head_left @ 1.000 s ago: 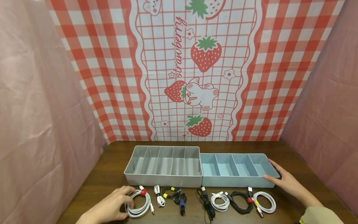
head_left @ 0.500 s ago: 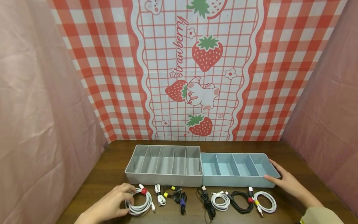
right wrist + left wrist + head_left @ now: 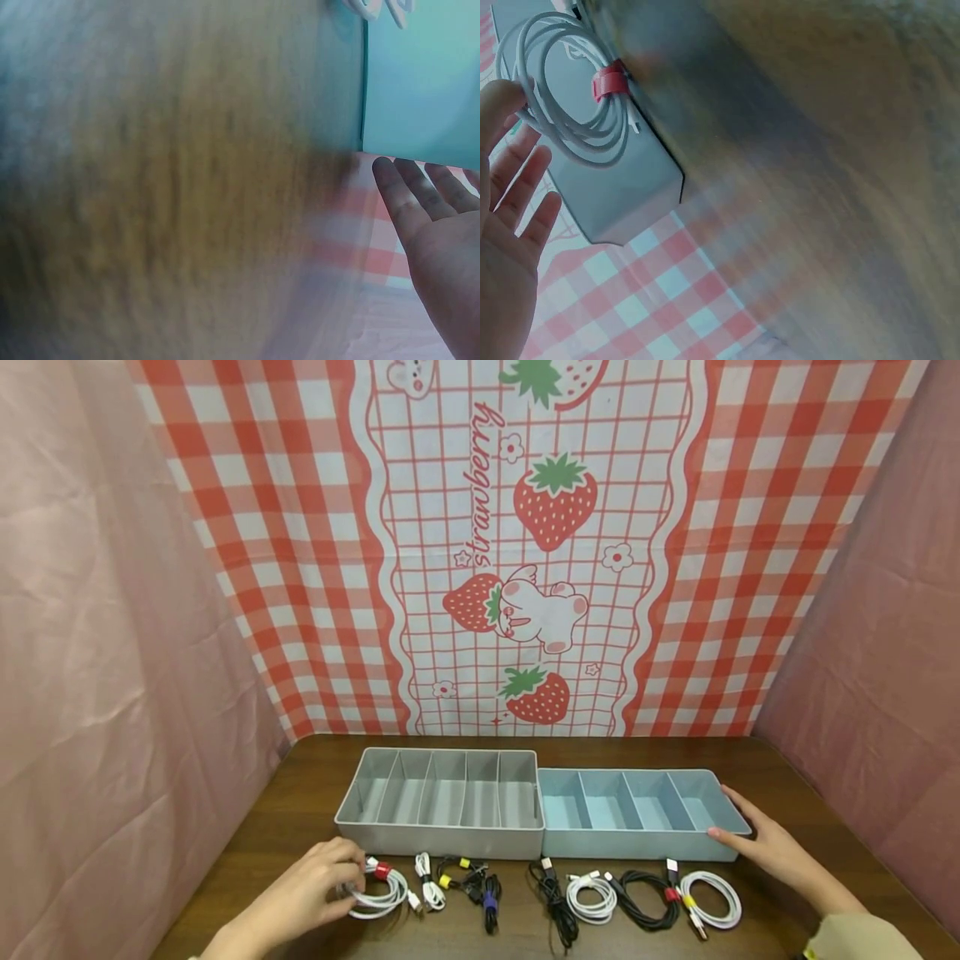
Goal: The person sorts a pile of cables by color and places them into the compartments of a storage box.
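My left hand [image 3: 315,881] pinches one side of a coiled white cable [image 3: 386,910] with a red strap [image 3: 382,870]. The left wrist view shows the thumb against the loops, the other fingers extended, and the coil raised in front of the grey box. Its free plug end hangs beside the strap. At the right end of the blue divided box [image 3: 637,845], my right hand [image 3: 776,856] rests with thumb at the front corner and fingers along the end wall. The right wrist view shows those fingers fairly straight. A grey divided box [image 3: 438,842] stands left of the blue one.
In front of the boxes lie a small white cable [image 3: 429,885], black cables with yellow ties [image 3: 465,881], a purple-tied cable [image 3: 491,906], a black bundle [image 3: 555,906], a white coil [image 3: 592,902], a red-tied black coil [image 3: 645,902] and a yellow-tied white coil [image 3: 712,902].
My left hand has moved slightly up and right, and the red-strapped coil has tilted and shifted with it. The right hand stays at the blue box.
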`<state>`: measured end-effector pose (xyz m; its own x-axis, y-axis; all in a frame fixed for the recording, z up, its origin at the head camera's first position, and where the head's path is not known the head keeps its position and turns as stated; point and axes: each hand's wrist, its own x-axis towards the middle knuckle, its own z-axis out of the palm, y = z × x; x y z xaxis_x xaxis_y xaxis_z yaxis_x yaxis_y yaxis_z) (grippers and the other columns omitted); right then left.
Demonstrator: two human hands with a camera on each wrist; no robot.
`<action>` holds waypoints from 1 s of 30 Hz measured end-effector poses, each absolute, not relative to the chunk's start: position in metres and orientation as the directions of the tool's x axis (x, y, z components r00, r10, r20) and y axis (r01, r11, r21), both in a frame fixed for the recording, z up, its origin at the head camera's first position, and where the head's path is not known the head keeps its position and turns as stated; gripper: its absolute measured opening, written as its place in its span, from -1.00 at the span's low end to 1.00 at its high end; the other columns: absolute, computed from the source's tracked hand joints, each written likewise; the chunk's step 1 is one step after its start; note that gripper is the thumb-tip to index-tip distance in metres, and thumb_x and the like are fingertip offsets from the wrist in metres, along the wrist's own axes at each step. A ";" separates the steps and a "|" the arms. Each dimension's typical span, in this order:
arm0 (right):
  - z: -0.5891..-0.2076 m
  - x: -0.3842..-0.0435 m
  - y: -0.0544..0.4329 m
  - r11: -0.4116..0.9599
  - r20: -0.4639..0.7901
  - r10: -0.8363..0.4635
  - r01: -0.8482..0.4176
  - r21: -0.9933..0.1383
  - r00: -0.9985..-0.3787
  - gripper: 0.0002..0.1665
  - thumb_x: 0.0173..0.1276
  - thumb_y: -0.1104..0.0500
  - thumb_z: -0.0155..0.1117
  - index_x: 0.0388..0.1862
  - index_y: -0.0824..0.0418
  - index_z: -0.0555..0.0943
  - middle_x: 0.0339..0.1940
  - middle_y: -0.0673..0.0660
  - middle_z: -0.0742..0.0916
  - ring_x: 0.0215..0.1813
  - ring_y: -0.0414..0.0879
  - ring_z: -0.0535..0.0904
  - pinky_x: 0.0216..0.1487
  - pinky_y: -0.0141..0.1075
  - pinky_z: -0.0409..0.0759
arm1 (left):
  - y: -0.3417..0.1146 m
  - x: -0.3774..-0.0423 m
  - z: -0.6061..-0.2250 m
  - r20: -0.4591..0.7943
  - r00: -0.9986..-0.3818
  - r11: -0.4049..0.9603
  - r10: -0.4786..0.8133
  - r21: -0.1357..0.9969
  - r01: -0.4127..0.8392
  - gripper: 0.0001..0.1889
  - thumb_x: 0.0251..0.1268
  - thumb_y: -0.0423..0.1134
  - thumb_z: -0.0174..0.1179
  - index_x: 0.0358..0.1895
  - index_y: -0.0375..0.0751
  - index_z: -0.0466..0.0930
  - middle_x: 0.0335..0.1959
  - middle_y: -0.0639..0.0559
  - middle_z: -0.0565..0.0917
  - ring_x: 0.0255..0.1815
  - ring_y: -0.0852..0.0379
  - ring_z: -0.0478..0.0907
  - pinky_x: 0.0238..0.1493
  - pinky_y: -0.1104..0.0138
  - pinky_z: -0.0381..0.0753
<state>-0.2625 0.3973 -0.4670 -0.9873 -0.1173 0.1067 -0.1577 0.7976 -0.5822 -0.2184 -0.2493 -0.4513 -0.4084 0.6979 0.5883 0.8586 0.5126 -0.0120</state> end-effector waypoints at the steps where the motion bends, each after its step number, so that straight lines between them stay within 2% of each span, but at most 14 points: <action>1: -0.467 -0.263 0.397 0.797 0.108 -0.118 -0.158 -0.583 -0.987 0.02 0.31 -0.05 0.23 0.50 0.36 -0.08 0.33 0.64 0.21 0.25 0.56 0.19 0.03 0.34 0.26 | -0.249 -0.219 -0.450 0.593 -0.406 0.514 0.696 -0.016 0.858 -0.65 -0.39 -0.30 0.47 -0.48 0.14 0.51 -0.26 0.26 0.52 -0.16 0.25 0.44 -0.14 0.29 0.39; 11: -0.468 -0.264 0.398 0.782 0.087 -0.119 -0.148 -0.606 -0.989 0.04 0.33 -0.05 0.21 0.51 0.35 -0.14 0.34 0.64 0.18 0.27 0.57 0.15 0.04 0.35 0.24 | -0.244 -0.226 -0.437 0.622 -0.365 0.520 0.693 -0.079 0.851 -0.69 -0.34 -0.30 0.48 -0.48 0.08 0.54 -0.35 0.30 0.47 -0.23 0.28 0.42 -0.09 0.31 0.36; 16: -0.468 -0.265 0.399 0.783 0.079 -0.117 -0.141 -0.606 -0.990 0.05 0.34 -0.06 0.20 0.51 0.34 -0.16 0.34 0.65 0.17 0.27 0.58 0.14 0.04 0.35 0.24 | -0.243 -0.228 -0.428 0.610 -0.381 0.545 0.695 -0.102 0.832 -0.70 -0.32 -0.29 0.48 -0.51 0.07 0.52 -0.37 0.30 0.48 -0.23 0.28 0.44 -0.12 0.24 0.42; 22: -0.467 -0.265 0.399 0.788 0.074 -0.117 -0.138 -0.600 -0.990 0.05 0.34 -0.06 0.19 0.51 0.34 -0.16 0.33 0.65 0.17 0.26 0.59 0.14 0.04 0.36 0.23 | -0.241 -0.229 -0.419 0.612 -0.402 0.578 0.681 -0.113 0.808 -0.73 -0.31 -0.29 0.43 -0.55 0.09 0.51 -0.44 0.31 0.44 -0.29 0.30 0.41 -0.21 0.27 0.42; 30: -0.467 -0.264 0.398 0.785 0.078 -0.117 -0.140 -0.603 -0.990 0.04 0.34 -0.06 0.19 0.51 0.34 -0.16 0.33 0.65 0.18 0.26 0.57 0.15 0.04 0.35 0.23 | -0.238 -0.228 -0.409 0.620 -0.435 0.607 0.653 -0.084 0.790 -0.73 -0.25 -0.29 0.39 -0.57 0.15 0.47 -0.53 0.35 0.39 -0.40 0.39 0.27 -0.34 0.45 0.22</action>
